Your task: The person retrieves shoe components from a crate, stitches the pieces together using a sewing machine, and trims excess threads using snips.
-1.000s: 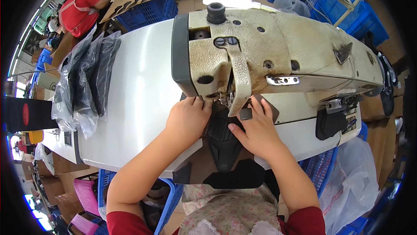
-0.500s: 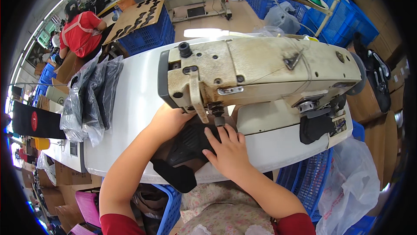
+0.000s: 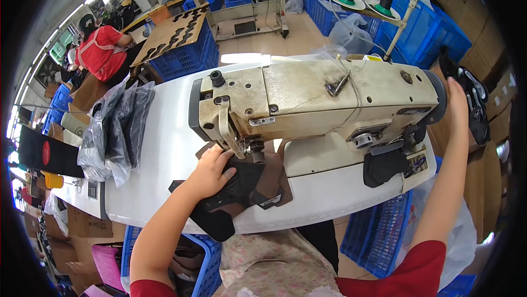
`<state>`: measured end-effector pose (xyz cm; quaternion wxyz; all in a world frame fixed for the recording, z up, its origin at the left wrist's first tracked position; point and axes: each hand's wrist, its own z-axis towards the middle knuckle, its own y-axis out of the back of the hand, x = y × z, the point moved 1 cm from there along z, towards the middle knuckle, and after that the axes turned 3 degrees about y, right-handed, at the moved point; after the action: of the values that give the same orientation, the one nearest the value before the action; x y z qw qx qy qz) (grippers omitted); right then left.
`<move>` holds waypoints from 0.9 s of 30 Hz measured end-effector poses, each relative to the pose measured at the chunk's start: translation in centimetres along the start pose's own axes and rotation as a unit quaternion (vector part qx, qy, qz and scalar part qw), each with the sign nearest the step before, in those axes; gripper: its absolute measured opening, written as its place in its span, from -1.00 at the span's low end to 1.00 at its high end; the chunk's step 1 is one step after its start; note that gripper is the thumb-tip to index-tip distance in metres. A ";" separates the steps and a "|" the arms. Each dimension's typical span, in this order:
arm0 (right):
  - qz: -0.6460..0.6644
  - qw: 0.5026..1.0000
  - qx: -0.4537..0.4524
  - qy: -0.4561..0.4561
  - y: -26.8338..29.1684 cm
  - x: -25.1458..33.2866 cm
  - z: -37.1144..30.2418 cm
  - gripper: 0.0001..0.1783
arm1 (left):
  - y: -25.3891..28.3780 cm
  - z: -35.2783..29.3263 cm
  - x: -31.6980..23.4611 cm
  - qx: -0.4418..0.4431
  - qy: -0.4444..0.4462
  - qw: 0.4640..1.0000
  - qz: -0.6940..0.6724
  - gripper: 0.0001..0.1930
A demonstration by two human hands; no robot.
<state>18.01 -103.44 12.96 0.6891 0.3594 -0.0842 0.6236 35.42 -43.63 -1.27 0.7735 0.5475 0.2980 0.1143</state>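
Your left hand [image 3: 211,172] lies across the black and brown piece [image 3: 250,179], which rests on the white table [image 3: 170,118] in front of you, its far edge running under the left end of the sewing machine [image 3: 324,88]. The piece's long axis seems to run from the needle end back toward your lap, slanting left; it lies beneath and to the right of your left fingers, and that hand is much the nearer. Those fingers are only slightly bent and the thumb stands apart, so the hand presses on the piece rather than closing round it; the fingertips sit just beside the needle end. Your right hand [image 3: 457,99] is well apart from the piece, beside the dark wheel [image 3: 438,96] at the machine's right end; its fingers are fairly straight, but you cannot tell from this view whether they grip the wheel. Below the table, by your left forearm, a blue basket [image 3: 213,267] holds brown and black pieces. Another blue basket [image 3: 379,236] stands to the right, its contents unclear, with a clear bag [image 3: 420,228] beside it. On the table's left, plastic sleeves [image 3: 116,132] hold dark items.
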 end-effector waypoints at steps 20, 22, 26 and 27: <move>0.145 0.972 0.053 -0.177 0.6 -4.1 -11.2 -0.51 | -0.2 -0.7 0.6 0.054 0.048 0.997 0.002 -0.58; 0.184 0.968 0.033 -0.166 0.5 -2.3 -9.1 -0.52 | -0.2 -0.7 0.5 0.036 0.036 0.999 0.010 -0.57; 0.227 0.958 0.065 -0.161 -0.9 1.7 -5.0 -0.53 | 0.0 -1.0 0.6 0.042 0.047 0.998 0.006 -0.55; 0.227 0.958 0.063 -0.162 -1.0 1.2 -4.4 -0.53 | 0.1 -1.0 0.6 0.046 0.053 0.998 -0.004 -0.53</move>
<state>17.74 -99.85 10.06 0.4826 0.4700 -0.2340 0.7010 35.31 -42.53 -1.61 0.7312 0.5742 0.3459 0.1266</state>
